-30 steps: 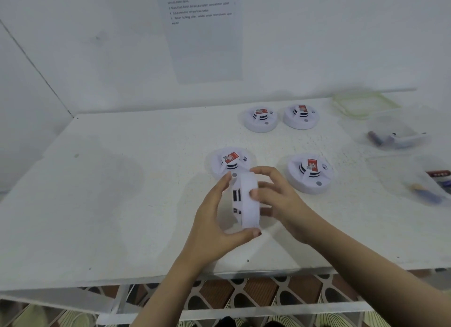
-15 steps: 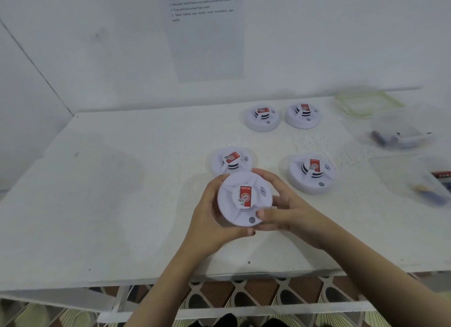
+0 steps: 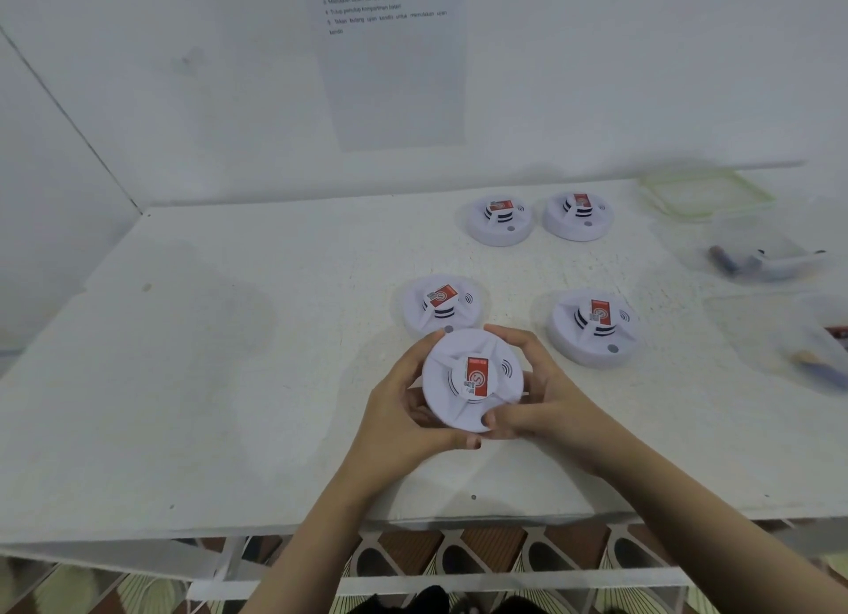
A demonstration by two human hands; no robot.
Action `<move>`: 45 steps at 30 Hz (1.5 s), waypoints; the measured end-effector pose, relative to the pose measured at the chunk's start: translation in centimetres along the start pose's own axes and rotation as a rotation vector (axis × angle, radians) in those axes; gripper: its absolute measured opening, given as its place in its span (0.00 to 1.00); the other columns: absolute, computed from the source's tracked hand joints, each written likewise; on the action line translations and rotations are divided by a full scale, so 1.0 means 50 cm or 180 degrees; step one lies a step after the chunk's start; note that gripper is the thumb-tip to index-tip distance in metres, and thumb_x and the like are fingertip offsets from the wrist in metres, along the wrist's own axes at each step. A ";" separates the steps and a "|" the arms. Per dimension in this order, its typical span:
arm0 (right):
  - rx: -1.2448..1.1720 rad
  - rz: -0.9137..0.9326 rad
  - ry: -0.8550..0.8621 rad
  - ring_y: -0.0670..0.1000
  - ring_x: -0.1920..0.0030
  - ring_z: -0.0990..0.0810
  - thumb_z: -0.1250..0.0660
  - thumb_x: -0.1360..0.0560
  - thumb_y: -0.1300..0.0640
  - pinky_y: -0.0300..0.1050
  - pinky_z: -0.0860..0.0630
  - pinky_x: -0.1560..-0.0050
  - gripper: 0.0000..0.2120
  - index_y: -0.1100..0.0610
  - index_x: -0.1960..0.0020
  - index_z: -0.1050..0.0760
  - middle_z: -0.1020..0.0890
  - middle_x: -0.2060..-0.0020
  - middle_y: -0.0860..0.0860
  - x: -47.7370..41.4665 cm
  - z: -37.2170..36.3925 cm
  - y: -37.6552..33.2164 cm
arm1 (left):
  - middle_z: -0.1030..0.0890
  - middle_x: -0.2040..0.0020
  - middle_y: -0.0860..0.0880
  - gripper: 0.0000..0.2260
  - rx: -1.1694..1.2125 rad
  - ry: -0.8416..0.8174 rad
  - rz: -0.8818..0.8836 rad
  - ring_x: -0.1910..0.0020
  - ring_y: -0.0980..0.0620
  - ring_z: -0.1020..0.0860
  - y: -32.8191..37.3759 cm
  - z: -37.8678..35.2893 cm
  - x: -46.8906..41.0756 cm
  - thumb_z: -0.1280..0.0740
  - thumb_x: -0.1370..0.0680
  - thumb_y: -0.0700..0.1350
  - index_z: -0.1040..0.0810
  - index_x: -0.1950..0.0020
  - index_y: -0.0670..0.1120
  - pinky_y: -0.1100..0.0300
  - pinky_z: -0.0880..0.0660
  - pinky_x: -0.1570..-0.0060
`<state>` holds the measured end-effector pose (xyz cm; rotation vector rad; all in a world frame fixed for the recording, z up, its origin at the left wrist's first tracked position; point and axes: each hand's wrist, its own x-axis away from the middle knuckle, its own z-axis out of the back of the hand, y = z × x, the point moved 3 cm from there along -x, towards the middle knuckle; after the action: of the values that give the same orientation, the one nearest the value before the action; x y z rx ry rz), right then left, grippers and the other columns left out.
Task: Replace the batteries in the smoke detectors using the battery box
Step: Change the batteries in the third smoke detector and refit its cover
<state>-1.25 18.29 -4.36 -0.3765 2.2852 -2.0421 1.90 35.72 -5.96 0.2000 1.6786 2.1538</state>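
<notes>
A round white smoke detector [image 3: 459, 400] with a red label faces up at me, held over the white table [image 3: 229, 384]. My left hand [image 3: 399, 411] curls round its left rim and my right hand [image 3: 546, 398] grips its right rim, thumb on the lower edge. Several more white detectors lie on the table: one just behind [image 3: 443, 304], one to the right [image 3: 594, 327], two at the back [image 3: 500, 219] [image 3: 578, 214]. A clear battery box [image 3: 761, 258] with dark batteries sits at the right, blurred.
A green-rimmed clear lid [image 3: 709, 194] lies at the back right. Another clear container [image 3: 821, 347] with small items stands at the far right edge. A printed instruction sheet [image 3: 394, 54] hangs on the wall. The table's front edge runs just below my wrists.
The detector was held on edge between my hands a second ago; both hands have turned it so its labelled face now points up at me.
</notes>
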 end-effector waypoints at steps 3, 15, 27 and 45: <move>0.0011 0.0023 -0.0019 0.54 0.48 0.19 0.30 0.37 0.69 0.46 0.20 0.55 0.35 0.42 0.37 0.33 0.18 0.48 0.54 0.002 0.002 0.001 | 0.23 0.35 0.54 0.43 0.0002 -0.0009 -0.0002 0.36 0.52 0.23 -0.005 0.000 -0.001 0.18 0.40 0.38 0.32 0.29 0.50 0.49 0.20 0.46; 0.0004 0.0013 -0.0038 0.56 0.47 0.19 0.29 0.37 0.69 0.48 0.20 0.54 0.36 0.42 0.36 0.34 0.19 0.46 0.56 0.001 0.003 0.003 | 0.23 0.35 0.56 0.42 0.0038 -0.0005 -0.0021 0.36 0.55 0.24 -0.004 -0.002 -0.001 0.19 0.40 0.41 0.32 0.29 0.52 0.58 0.21 0.46; -0.0037 0.0026 -0.0045 0.57 0.47 0.19 0.29 0.37 0.69 0.50 0.20 0.53 0.37 0.41 0.36 0.33 0.19 0.47 0.57 0.000 0.005 0.008 | 0.23 0.34 0.55 0.42 0.0033 0.0007 -0.0015 0.36 0.53 0.24 -0.006 -0.003 -0.001 0.19 0.40 0.47 0.32 0.29 0.52 0.52 0.20 0.45; 0.0109 0.0073 -0.0035 0.54 0.45 0.20 0.28 0.37 0.67 0.47 0.21 0.51 0.37 0.40 0.37 0.34 0.19 0.46 0.53 0.000 0.007 0.010 | 0.23 0.36 0.59 0.42 0.0105 0.0000 0.0011 0.38 0.56 0.23 0.002 -0.003 0.001 0.18 0.40 0.42 0.32 0.30 0.54 0.60 0.21 0.48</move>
<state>-1.24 17.98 -4.89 -0.3570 2.2344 -2.0602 1.80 35.57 -5.93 0.2123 1.7157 2.1297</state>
